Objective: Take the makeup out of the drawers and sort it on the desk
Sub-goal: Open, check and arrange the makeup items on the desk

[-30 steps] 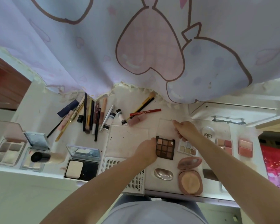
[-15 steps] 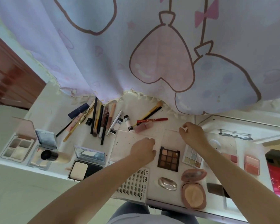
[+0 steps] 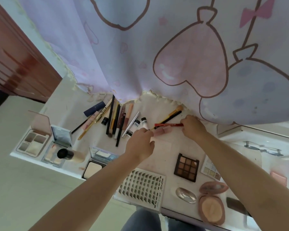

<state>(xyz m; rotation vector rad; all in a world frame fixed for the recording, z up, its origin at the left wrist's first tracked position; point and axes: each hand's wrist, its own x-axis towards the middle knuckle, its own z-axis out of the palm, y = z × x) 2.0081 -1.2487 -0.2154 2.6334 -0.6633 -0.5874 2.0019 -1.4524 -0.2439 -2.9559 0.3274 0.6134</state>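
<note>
Now both hands (image 3: 165, 133) meet at the red pencil (image 3: 168, 125).

A pale lilac curtain printed with pink heart balloons (image 3: 173, 52) fills the upper frame; a reddish-brown wooden door (image 3: 15, 60) stands at upper left.

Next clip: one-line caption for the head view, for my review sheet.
Both hands, left hand and right hand, reach for a red pencil and pale pink tube on the white desk.
</note>
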